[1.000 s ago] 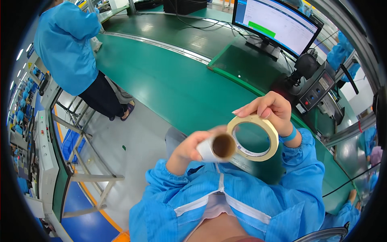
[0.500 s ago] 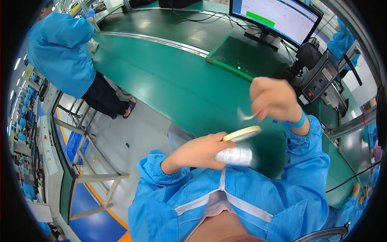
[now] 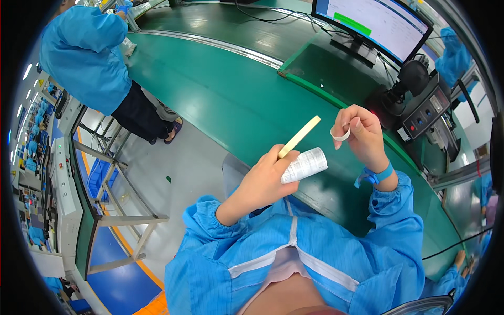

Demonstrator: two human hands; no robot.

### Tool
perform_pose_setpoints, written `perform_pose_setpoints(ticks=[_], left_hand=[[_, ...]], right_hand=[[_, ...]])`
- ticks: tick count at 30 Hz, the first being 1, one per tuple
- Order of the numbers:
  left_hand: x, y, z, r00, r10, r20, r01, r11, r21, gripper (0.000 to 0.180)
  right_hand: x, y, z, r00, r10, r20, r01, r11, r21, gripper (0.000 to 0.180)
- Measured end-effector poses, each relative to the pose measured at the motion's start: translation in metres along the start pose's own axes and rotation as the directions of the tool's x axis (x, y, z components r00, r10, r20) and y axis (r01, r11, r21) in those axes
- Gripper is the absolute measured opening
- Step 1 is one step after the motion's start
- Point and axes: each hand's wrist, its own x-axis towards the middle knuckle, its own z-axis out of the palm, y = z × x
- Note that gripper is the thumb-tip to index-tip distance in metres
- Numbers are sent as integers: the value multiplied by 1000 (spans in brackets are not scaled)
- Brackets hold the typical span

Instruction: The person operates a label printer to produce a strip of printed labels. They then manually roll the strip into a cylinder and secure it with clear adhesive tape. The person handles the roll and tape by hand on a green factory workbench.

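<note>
Left hand (image 3: 262,181) clamps tape roll (image 3: 298,137) and white cylinder (image 3: 304,165); right hand (image 3: 362,134) pinches a torn-off tape strip (image 3: 340,135) above-right (apparently not yet applied).

Tape roll (image 3: 299,136) edge-on, tilted, above a white label roll (image 3: 304,165); possibly tape strip (image 3: 340,135).
</note>
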Motion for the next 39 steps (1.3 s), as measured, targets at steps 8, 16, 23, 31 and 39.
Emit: perform_pose_setpoints(ticks=[8,16,23,31,39], left_hand=[[1,-6,2,988,35,-149,-45,997,-65,51],[3,-2,2,990,20,-138,-35,993,-111,50],[11,5,-12,992,-127,-26,111,934,-339,50],[24,1,-12,972,-229,42,230,914,-334,49],[28,8,-15,972,-230,46,232,914,-332,51]], right_hand=[[-6,3,7,999,-1,44,-2,998,60,38],[-12,5,8,998,-12,64,9,999,47,47],[-15,-5,9,936,-292,196,348,847,-401,38],[-12,-14,25,749,-303,590,646,132,-752,30],[-17,2,27,745,-230,627,644,1,-765,29]])
